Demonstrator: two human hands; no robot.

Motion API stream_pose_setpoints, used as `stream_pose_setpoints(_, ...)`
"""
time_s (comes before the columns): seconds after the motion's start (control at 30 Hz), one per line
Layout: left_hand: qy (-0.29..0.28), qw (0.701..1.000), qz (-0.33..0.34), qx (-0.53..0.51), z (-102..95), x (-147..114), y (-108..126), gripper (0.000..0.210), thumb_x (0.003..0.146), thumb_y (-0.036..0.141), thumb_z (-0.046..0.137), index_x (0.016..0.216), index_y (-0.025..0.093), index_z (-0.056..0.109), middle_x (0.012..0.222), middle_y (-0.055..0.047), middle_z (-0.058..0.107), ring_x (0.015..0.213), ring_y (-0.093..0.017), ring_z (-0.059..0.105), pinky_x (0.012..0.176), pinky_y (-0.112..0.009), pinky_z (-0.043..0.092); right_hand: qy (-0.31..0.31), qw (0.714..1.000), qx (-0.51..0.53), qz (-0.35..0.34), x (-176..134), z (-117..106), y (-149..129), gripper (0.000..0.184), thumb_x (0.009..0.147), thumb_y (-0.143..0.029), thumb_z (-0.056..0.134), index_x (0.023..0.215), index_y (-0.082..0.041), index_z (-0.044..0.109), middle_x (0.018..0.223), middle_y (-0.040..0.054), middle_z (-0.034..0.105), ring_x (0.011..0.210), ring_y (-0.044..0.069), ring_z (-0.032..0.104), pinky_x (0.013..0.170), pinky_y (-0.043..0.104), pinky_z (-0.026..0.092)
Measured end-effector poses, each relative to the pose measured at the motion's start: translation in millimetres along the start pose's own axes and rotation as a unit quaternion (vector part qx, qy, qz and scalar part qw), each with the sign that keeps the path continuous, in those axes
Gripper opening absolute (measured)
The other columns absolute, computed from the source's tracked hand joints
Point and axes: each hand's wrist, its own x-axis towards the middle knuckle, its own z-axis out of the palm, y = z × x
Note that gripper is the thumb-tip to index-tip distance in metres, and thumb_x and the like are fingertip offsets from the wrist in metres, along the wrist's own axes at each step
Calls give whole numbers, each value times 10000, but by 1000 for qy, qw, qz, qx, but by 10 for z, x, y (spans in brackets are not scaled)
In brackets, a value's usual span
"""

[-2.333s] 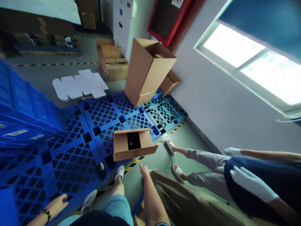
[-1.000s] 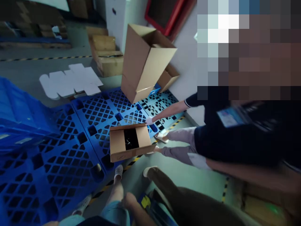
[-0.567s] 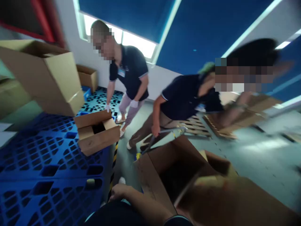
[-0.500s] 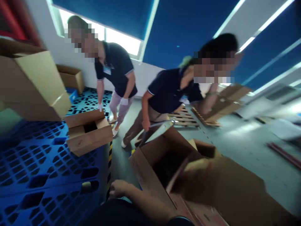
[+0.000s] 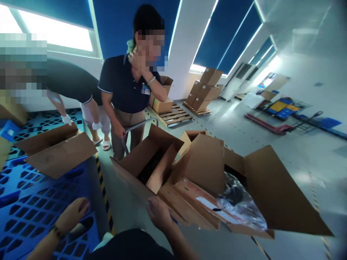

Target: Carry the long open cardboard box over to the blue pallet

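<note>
Blue plastic pallets (image 5: 29, 206) fill the lower left of the frame, with a small open carton (image 5: 58, 151) lying on them at mid-left; half a second ago that carton sat nearer the middle of the picture, so the view has swung to the right. At the left edge a co-worker in white gloves (image 5: 66, 119) bends low beside it. Low in the frame, left of centre, the left hand (image 5: 72, 215) hangs over the pallets with fingers loosely spread, gripping nothing. At upper centre a second co-worker (image 5: 126, 90), bent over a moment ago, now stands upright with one hand on a metal handle (image 5: 138, 125). Just below centre the right hand (image 5: 159, 215) rests its curled fingers on the near edge of the large open box (image 5: 200, 180); whether they pinch the flap cannot be told. That box, blurred and half out of view before, now spreads sharp across the lower right, flaps splayed, a clear plastic bag (image 5: 240, 206) spilling over its front. Stacked cartons (image 5: 206, 88) stand on a wooden pallet at upper right.
</note>
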Motion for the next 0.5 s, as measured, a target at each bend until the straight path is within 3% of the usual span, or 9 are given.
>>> stream_pose_setpoints(0.13,23,997,64,-26,30,350,634,348,822,451,349,939,184,538,983,-63,590,957,-209,541,878,-314,429,35,994,23,106,-545,-166,530,250,809,-279,417,956,-190,598,919,50,637,865,174,576,767,240,407)
stream_pose_setpoints(0.27,12,992,122,-38,93,394,1221,355,803,463,387,933,180,557,1000,-73,573,936,-208,548,852,-311,442,84,982,39,163,-989,-199,926,223,783,-265,448,901,-184,618,887,52,646,854,182,581,762,244,400)
stream_pose_setpoints(0.37,-7,987,162,-25,240,313,1315,333,802,456,407,908,187,573,989,-71,578,936,-204,543,848,-311,438,100,973,53,200,-1167,-171,1058,224,771,-243,447,898,-180,620,877,50,650,828,172,589,754,233,399)
stream_pose_setpoints(0.5,-22,980,196,11,384,385,1191,330,807,437,410,903,178,589,1000,-85,579,938,-207,540,856,-330,425,79,968,66,229,-1223,-103,1070,240,767,-244,441,921,-176,610,912,53,647,847,166,588,744,216,399)
